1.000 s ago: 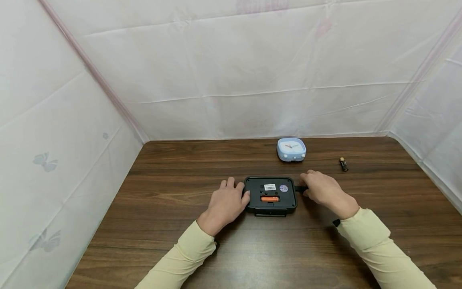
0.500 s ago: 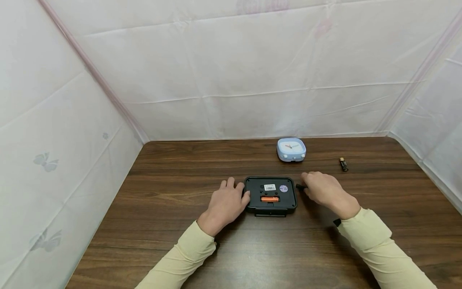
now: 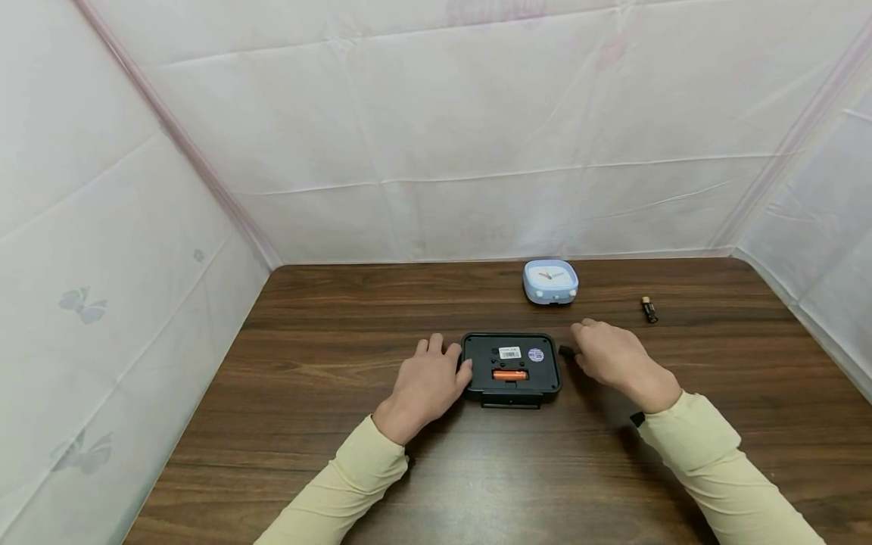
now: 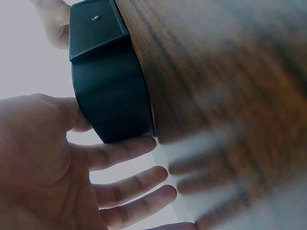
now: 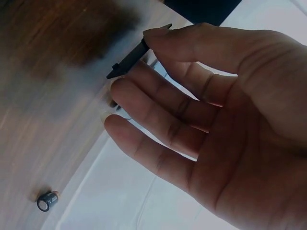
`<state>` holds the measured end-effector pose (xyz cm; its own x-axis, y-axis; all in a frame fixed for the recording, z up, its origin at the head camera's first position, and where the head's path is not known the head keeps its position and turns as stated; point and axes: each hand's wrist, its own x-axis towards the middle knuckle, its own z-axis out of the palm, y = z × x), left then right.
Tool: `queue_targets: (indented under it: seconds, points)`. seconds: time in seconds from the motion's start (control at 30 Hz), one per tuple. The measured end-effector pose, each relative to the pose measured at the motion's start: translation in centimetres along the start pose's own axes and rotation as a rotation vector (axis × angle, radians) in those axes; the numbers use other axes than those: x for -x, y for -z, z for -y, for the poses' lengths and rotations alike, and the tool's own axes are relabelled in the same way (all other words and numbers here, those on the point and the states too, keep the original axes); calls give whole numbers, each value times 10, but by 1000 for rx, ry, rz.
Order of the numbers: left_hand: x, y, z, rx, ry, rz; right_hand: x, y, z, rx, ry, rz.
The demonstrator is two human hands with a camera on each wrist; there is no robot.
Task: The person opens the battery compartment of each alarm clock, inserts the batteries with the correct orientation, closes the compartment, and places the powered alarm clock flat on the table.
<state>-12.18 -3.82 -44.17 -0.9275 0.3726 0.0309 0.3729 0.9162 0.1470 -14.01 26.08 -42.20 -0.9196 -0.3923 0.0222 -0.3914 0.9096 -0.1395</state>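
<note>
A black rectangular device [image 3: 480,367] lies on the table with a barcode label and a round sticker facing up. Its battery slot is uncovered and an orange battery [image 3: 509,375] sits inside. My left hand [image 3: 424,386] rests against the device's left end; in the left wrist view its thumb and straight index finger touch the black casing [image 4: 112,96], the other fingers stretched out beside it. Just off the right end, my right hand [image 3: 616,363] pinches a small black battery cover [image 5: 129,61] between thumb and index finger, remaining fingers loosely bent.
A light blue alarm clock [image 3: 550,282] stands at the back of the wooden table [image 3: 341,325]. Farther right lies a black battery with a gold end [image 3: 649,309]. White sheeting [image 3: 436,136] with faint prints hangs behind and at both sides.
My right hand has shifted slightly right, and the battery cover has turned from flat to a more tilted angle, drawing a little away from the device. My left hand and the device keep their place.
</note>
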Motion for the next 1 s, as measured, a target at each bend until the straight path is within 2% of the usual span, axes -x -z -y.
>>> queue_targets:
  seconds: [0.47, 0.7, 1.0]
  points:
    - [0, 0, 0, 4, 2, -3, 3, 9, 5, -18, 36, -125]
    - [0, 0, 0, 4, -1, -5, 8, 15, 17, -14, 71, -207]
    - [0, 0, -1, -3, -5, -16, 12, 15, 37, 19, 98, -223]
